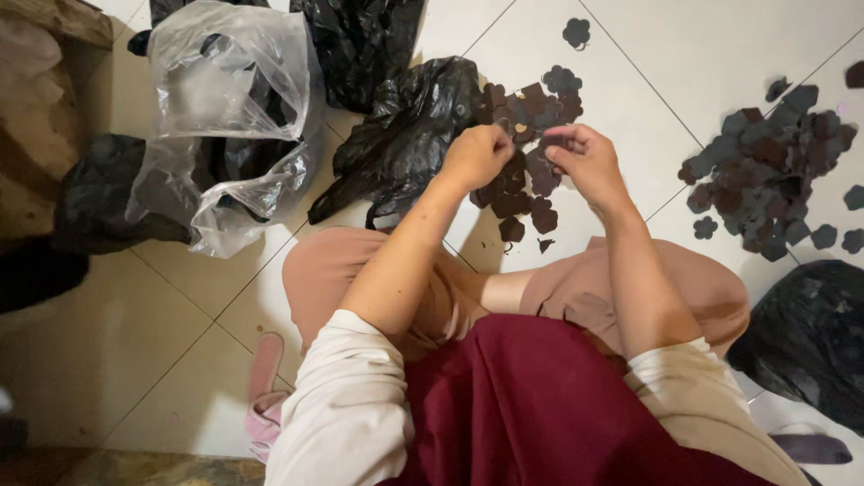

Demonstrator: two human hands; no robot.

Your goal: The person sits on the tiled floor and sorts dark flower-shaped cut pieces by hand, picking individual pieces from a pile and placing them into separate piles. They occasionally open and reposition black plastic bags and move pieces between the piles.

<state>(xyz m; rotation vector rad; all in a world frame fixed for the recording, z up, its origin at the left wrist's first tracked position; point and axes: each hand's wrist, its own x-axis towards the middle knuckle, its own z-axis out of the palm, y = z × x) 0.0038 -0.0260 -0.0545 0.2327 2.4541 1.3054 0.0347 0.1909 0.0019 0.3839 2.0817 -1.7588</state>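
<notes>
Upper centre of the frame, the left hand (475,155) and right hand (585,162) hover over a pile of dark flower-shaped cutouts (531,144) on the floor (630,54). Both hands' fingers are pinched together, seemingly on 1 cutout; the pile lies directly beneath and between them, equally near both.

A clear plastic bag (236,126) and black bags (400,135) lie on tile floor (162,351).

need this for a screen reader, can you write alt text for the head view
A seated person's left hand and right hand work together over a pile of dark flower-shaped cutouts on a white tiled floor. Black plastic bags, a clear bag and a second pile lie around.
</notes>
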